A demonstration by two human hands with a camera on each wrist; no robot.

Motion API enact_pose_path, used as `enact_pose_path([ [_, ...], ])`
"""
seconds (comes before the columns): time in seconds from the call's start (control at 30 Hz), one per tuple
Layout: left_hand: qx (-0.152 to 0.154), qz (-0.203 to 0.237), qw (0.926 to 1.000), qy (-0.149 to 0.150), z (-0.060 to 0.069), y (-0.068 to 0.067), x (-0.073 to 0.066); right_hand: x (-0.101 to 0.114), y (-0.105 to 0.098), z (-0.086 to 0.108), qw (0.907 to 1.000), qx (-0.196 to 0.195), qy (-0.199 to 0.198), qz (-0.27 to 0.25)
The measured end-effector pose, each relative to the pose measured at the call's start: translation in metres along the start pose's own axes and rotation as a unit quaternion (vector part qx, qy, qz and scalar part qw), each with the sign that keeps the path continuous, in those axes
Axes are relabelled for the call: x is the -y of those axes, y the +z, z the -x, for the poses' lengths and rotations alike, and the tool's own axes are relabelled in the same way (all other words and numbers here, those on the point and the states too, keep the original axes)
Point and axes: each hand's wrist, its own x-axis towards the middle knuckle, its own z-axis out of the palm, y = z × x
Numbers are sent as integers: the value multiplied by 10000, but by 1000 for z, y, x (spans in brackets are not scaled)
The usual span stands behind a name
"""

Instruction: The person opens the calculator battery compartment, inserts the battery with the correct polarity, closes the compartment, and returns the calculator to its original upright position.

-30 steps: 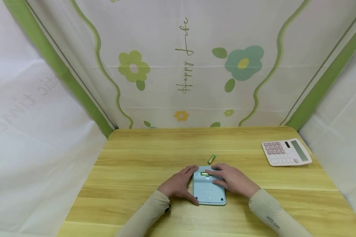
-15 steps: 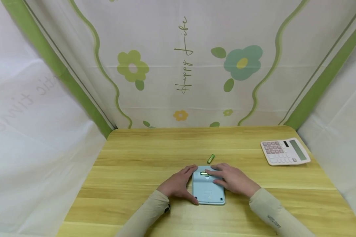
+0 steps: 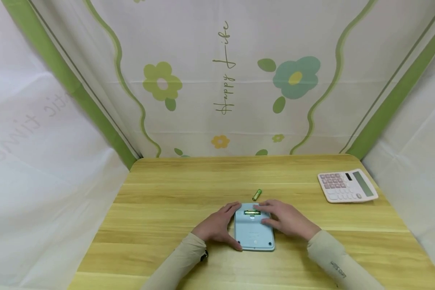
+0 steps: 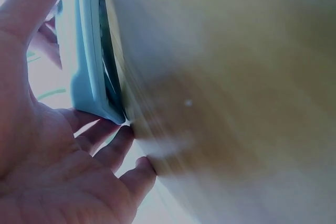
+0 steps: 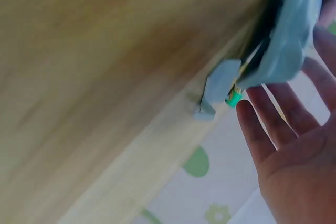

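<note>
Gripping the face-down blue calculator (image 3: 254, 233) between spread thumb and fingers, the left hand (image 3: 218, 226) steadies it; the right hand (image 3: 289, 218) rests parted fingers at its other edge. One battery (image 3: 252, 212) is in; beyond, the loose battery (image 3: 257, 195) and apparent cover (image 5: 221, 81) remain to fit. Farther: a pink calculator (image 3: 342, 186).

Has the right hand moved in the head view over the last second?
Yes, slightly to the right: the right hand is nearer the pink calculator, and more of the green battery set in the light-blue calculator shows.
</note>
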Motion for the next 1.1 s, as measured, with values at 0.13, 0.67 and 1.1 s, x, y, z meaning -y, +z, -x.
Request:
enact_pose_path([
  [0.13,-36,17,10000,9,1,-1,-1,-9,-11,1,9976,-403,537,-146],
  [0.67,11,74,10000,-29,1,-1,-3,-31,-14,11,9865,51,1544,-547],
  [1.1,30,21,10000,-26,1,1,0,-35,-14,10,9813,-67,1836,-574],
])
